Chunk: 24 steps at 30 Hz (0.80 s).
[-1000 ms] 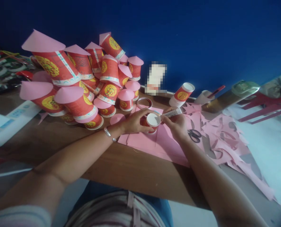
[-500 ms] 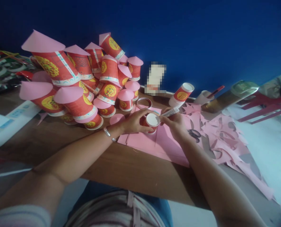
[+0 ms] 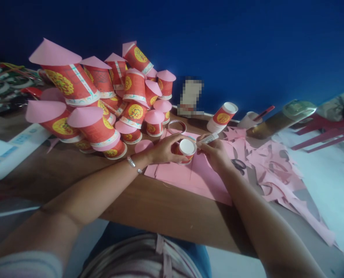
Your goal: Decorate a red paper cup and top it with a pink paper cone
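My left hand (image 3: 169,150) is wrapped round a red paper cup (image 3: 187,148), its white round end facing up. The cup stands over pink paper sheets (image 3: 201,181). Pinched in my right hand (image 3: 215,152) is a slim white tube (image 3: 209,138) with print on it, which looks like a glue tube. Its tip points at the cup's rim; I cannot tell whether they touch. A pink paper disc or cone (image 3: 143,145) lies by my left wrist, and a roll of tape (image 3: 177,126) is just beyond my left hand.
Several red cups with pink cone tops (image 3: 86,123) are piled at the left. Toward the back stand more stacked cups (image 3: 222,116) and a white cup holding a red pen (image 3: 264,112). Scissors (image 3: 239,166) and pink paper scraps (image 3: 276,166) lie at the right.
The white tube has tilted slightly and shifted a little in my right hand, around the cup's rim. My left hand keeps its hold on the cup.
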Each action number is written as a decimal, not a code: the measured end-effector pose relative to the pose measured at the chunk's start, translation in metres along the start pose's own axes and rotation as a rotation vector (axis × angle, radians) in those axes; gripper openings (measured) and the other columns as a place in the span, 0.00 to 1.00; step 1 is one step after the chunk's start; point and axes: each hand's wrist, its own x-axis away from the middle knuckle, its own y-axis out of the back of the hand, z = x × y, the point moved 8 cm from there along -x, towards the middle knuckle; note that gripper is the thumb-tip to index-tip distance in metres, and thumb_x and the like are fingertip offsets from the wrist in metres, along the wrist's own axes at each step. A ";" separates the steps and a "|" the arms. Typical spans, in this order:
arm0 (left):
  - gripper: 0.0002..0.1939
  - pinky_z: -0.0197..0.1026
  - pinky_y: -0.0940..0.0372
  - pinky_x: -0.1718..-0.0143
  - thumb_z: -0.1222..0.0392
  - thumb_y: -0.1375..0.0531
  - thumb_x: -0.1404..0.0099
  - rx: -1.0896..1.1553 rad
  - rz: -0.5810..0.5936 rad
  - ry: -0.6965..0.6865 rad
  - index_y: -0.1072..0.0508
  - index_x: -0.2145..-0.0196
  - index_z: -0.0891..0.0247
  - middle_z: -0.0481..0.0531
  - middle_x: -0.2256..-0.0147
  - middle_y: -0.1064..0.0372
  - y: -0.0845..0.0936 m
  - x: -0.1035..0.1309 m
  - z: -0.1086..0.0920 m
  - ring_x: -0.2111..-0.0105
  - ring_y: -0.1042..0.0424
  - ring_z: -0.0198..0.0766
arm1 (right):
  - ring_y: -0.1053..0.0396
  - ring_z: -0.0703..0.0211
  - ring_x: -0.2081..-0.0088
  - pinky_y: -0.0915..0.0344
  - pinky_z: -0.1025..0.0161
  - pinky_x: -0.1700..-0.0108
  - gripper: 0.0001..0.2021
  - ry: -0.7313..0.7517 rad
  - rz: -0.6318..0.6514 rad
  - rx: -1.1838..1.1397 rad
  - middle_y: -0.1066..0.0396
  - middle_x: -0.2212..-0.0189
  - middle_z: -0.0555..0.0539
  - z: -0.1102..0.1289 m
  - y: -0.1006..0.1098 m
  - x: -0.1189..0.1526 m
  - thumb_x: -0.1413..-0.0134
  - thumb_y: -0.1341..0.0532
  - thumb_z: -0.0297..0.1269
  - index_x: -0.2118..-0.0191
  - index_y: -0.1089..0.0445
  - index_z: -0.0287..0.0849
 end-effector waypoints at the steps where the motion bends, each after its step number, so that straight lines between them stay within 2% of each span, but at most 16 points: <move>1: 0.31 0.56 0.30 0.41 0.54 0.24 0.42 -0.001 0.004 -0.002 0.26 0.45 0.62 0.61 0.46 0.23 0.000 0.000 0.000 0.45 0.24 0.51 | 0.34 0.64 0.73 0.33 0.64 0.72 0.18 -0.001 0.000 0.000 0.30 0.72 0.53 -0.001 0.001 0.000 0.59 0.20 0.44 0.69 0.27 0.43; 6: 0.34 0.56 0.30 0.39 0.55 0.25 0.41 0.013 -0.006 0.011 0.30 0.40 0.60 0.62 0.41 0.26 0.000 0.002 0.005 0.42 0.24 0.52 | 0.33 0.63 0.74 0.32 0.63 0.72 0.19 0.028 -0.038 0.014 0.30 0.72 0.53 0.002 0.005 -0.001 0.58 0.21 0.46 0.69 0.29 0.44; 11: 0.34 0.57 0.30 0.38 0.58 0.28 0.40 -0.002 0.019 0.032 0.32 0.39 0.61 0.63 0.41 0.26 -0.002 0.004 0.007 0.41 0.25 0.54 | 0.33 0.62 0.73 0.31 0.62 0.70 0.19 0.039 -0.067 -0.009 0.30 0.73 0.53 0.004 0.007 -0.001 0.54 0.23 0.50 0.67 0.30 0.45; 17: 0.39 0.58 0.31 0.40 0.56 0.23 0.45 0.076 0.047 0.086 0.32 0.39 0.60 0.63 0.42 0.24 -0.005 0.003 0.008 0.42 0.24 0.54 | 0.32 0.61 0.71 0.32 0.63 0.69 0.20 0.083 -0.082 -0.034 0.30 0.72 0.53 0.008 0.006 0.002 0.49 0.26 0.54 0.68 0.32 0.47; 21: 0.36 0.56 0.29 0.43 0.56 0.24 0.43 0.085 0.066 0.137 0.30 0.40 0.60 0.61 0.45 0.23 -0.008 0.003 0.011 0.46 0.22 0.52 | 0.31 0.59 0.70 0.31 0.62 0.67 0.18 0.136 -0.156 0.041 0.28 0.71 0.52 0.012 0.015 0.004 0.47 0.27 0.55 0.66 0.30 0.47; 24: 0.36 0.54 0.28 0.44 0.54 0.24 0.43 0.080 0.078 0.165 0.30 0.40 0.60 0.59 0.46 0.22 -0.010 0.004 0.016 0.46 0.22 0.50 | 0.30 0.57 0.68 0.32 0.61 0.67 0.16 0.215 -0.217 0.225 0.25 0.69 0.50 0.029 0.023 -0.005 0.45 0.29 0.53 0.62 0.24 0.46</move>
